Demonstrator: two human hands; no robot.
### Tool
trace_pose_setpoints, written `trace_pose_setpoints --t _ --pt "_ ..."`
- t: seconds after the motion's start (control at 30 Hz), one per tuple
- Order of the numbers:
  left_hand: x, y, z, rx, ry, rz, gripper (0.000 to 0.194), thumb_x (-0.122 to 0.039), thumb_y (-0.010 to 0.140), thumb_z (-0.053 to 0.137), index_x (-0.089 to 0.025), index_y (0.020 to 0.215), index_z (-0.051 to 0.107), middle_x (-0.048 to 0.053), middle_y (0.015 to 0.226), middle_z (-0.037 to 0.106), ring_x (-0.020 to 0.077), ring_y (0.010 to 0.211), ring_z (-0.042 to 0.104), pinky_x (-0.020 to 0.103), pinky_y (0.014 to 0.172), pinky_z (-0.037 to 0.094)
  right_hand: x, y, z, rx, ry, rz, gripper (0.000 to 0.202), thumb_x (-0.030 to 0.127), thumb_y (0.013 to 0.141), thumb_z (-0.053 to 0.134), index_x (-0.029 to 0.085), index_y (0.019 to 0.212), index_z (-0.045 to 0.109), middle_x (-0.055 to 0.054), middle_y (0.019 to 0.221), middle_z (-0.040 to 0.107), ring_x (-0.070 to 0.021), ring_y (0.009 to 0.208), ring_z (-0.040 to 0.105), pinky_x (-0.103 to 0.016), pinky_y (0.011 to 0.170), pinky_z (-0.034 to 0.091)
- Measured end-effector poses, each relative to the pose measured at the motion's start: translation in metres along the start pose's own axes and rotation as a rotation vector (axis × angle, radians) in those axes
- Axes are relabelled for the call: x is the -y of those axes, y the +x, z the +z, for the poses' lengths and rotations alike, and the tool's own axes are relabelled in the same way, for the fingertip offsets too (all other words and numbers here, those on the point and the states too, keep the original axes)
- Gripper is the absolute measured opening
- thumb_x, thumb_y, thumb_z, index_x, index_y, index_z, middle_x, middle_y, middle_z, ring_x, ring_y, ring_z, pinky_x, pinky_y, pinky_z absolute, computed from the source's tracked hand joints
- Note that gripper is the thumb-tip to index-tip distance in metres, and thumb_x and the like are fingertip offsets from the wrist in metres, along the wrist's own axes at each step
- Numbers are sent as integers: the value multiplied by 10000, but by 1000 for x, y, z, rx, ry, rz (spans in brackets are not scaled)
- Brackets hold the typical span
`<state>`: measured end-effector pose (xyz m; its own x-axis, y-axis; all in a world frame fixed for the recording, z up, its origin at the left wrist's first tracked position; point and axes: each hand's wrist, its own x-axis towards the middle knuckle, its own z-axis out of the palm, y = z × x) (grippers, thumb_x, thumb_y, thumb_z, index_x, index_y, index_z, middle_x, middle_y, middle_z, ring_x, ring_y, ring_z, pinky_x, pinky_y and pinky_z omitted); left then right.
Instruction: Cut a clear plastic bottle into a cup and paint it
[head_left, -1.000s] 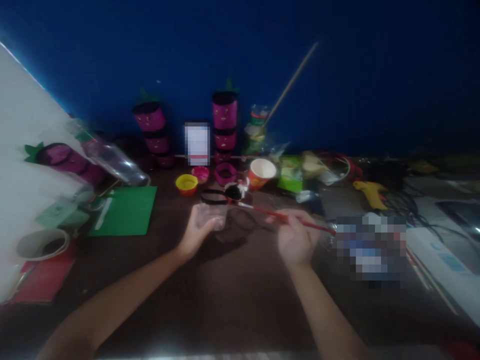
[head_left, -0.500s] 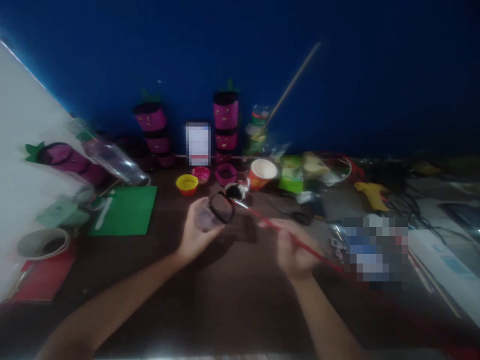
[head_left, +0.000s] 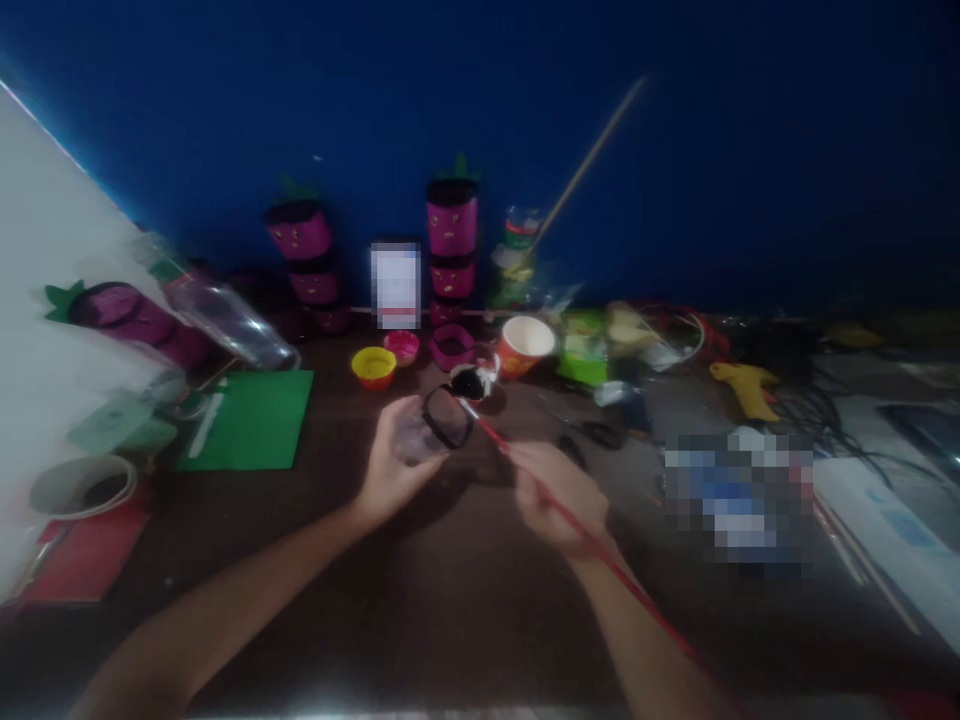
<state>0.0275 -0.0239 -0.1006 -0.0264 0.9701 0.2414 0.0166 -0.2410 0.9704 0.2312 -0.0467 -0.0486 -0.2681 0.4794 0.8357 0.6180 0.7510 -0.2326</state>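
Observation:
My left hand (head_left: 394,465) is wrapped round a clear plastic cup (head_left: 415,438) that is tilted, its mouth ringed by a black band. In my right hand (head_left: 559,490) is a long red paintbrush (head_left: 491,432), pinched near its front. The brush tip meets or nearly meets the black rim; blur hides which. Just beyond the cup stands a small container of black paint (head_left: 469,382). Behind it are a magenta ring (head_left: 452,347), a pink cup (head_left: 402,347), a yellow cup (head_left: 373,367) and a paper cup (head_left: 527,345).
Purple stacked figures (head_left: 452,225) stand against the blue wall. To the left are a plastic bottle (head_left: 232,320), green sheet (head_left: 259,425), red sheet (head_left: 90,560) and a tub (head_left: 82,485). At right lie scissors (head_left: 600,433), a yellow glue gun (head_left: 746,388) and cables (head_left: 810,415).
My right hand has moved left and slightly down with the brush, which now slants more steeply. The brush tip stays near the cup's rim. My left hand and the cup have hardly shifted.

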Motion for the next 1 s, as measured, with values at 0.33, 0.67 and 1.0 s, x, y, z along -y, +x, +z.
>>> trace_pose_setpoints --t 0.33,0.67,1.0 --pt "-6 0 2 -6 6 22 669 -267 649 755 -228 1219 408 122 1242 492 262 1112 560 418 894 517 4 1 1 -7 -4 3 267 76 788 532 185 1019 612 -81 879 717 -188 784 693 -304 683 593" --pt "-1 1 -1 -31 118 107 667 -257 665 737 -232 1240 399 113 1276 450 268 1194 487 438 977 447 1 -3 0 -61 26 -31 224 42 744 535 147 925 615 -79 788 688 -187 734 672 -323 671 578" --pt "0 3 -4 -64 207 173 628 -207 680 707 -227 1239 420 114 1274 428 265 1202 461 463 1026 379 -1 -7 2 -35 -4 -62 261 65 749 547 184 974 609 -69 814 701 -190 730 671 -335 656 575"
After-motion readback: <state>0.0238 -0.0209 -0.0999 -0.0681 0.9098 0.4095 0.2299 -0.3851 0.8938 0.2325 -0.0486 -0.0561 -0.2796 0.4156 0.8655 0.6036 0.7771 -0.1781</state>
